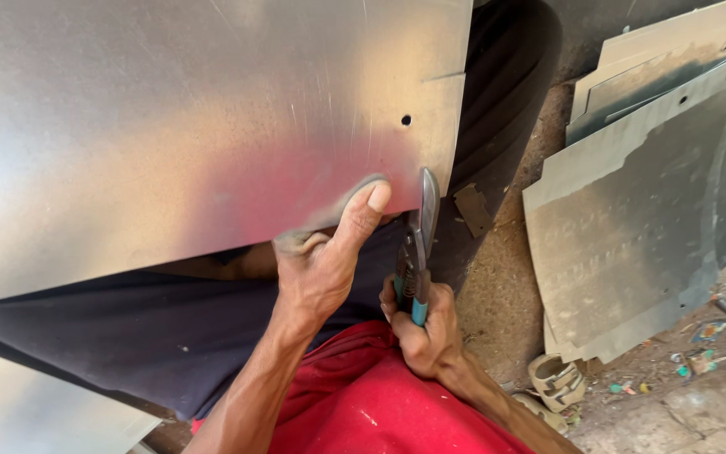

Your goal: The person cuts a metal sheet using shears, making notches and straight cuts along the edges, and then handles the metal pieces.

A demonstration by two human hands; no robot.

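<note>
Metal sheet [170,126] blocks above; sheet stack [640,219] crowds right.

Bright daylight, soft sheet-metal [170,126] glare, perhaps slight blur

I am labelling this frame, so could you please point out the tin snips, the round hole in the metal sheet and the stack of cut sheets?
tin snips [416,252]: head view, near the pivot.
round hole [406,120]: head view, its centre.
stack of cut sheets [632,219]: head view, top sheet's face.
</note>
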